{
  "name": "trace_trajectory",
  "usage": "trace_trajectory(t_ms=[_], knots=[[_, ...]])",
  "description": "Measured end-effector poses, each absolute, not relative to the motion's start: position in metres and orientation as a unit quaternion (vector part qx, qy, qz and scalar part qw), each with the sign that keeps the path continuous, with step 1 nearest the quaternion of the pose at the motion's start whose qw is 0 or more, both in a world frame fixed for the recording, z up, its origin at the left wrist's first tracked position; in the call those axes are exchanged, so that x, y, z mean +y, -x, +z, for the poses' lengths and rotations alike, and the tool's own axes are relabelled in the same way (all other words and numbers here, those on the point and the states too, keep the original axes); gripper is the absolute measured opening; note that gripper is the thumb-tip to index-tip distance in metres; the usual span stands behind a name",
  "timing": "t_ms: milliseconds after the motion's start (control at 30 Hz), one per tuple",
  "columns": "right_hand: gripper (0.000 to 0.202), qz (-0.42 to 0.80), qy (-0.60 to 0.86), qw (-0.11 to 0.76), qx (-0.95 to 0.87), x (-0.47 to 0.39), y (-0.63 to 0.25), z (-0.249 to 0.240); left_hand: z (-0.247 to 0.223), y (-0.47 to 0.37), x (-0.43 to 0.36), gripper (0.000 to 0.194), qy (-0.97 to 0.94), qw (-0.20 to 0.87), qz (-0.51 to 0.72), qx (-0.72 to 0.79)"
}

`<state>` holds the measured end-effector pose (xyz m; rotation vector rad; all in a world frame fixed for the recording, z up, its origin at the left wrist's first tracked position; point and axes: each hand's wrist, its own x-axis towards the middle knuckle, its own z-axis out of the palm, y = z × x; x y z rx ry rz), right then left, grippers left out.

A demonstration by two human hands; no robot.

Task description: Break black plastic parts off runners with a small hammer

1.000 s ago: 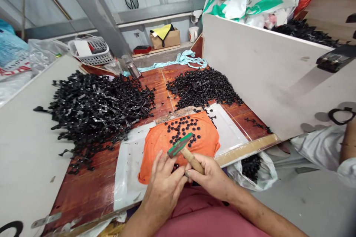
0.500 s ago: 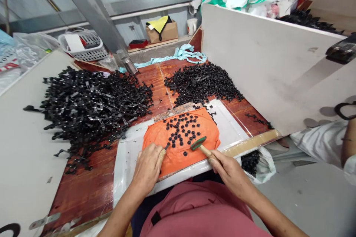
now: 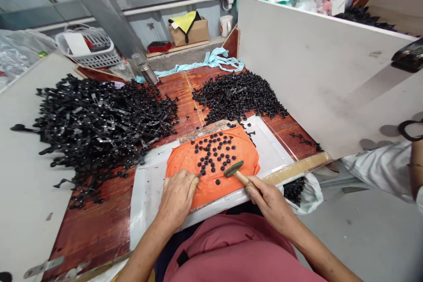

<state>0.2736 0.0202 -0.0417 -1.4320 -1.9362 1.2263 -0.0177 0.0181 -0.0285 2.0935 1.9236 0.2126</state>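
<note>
My right hand (image 3: 266, 194) is wrapped round the wooden handle of a small hammer (image 3: 234, 168) with a flat green head. That head is over the orange cloth (image 3: 228, 187), near the scattered black parts; whether it touches them I cannot tell. At the cloth's left side, my left hand (image 3: 178, 194) pinches a small black plastic part (image 3: 199, 175), mostly hidden by the fingers. Several small round black pieces (image 3: 215, 154) lie on the cloth, which covers a speckled stone slab (image 3: 209, 129).
Piles of black plastic parts lie on the brown table, a large left pile (image 3: 105, 119) and a right pile (image 3: 244, 94). A grey board (image 3: 317, 70) walls the right side. An open plastic bag (image 3: 312, 196) hangs below the front edge. Another person's sleeve (image 3: 380, 167) shows at right.
The view has shifted slightly. Less of the black part shows beyond my left fingers. The hammer stays at nearly the same place over the cloth.
</note>
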Motion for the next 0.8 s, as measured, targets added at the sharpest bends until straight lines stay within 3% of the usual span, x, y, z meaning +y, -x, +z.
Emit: trace_trajectory(t_ms=[267,800], knots=[[0.026,0.445,0.517,0.213,-0.7,0.021,-0.274,-0.044,-0.031,0.023,0.016,0.04,-0.729,0.163,0.106,0.656],[0.037,0.366,0.52,0.171,-0.753,0.028,-0.274,-0.023,-0.006,0.013,0.028,0.046,-0.754,0.103,-0.042,0.647]])
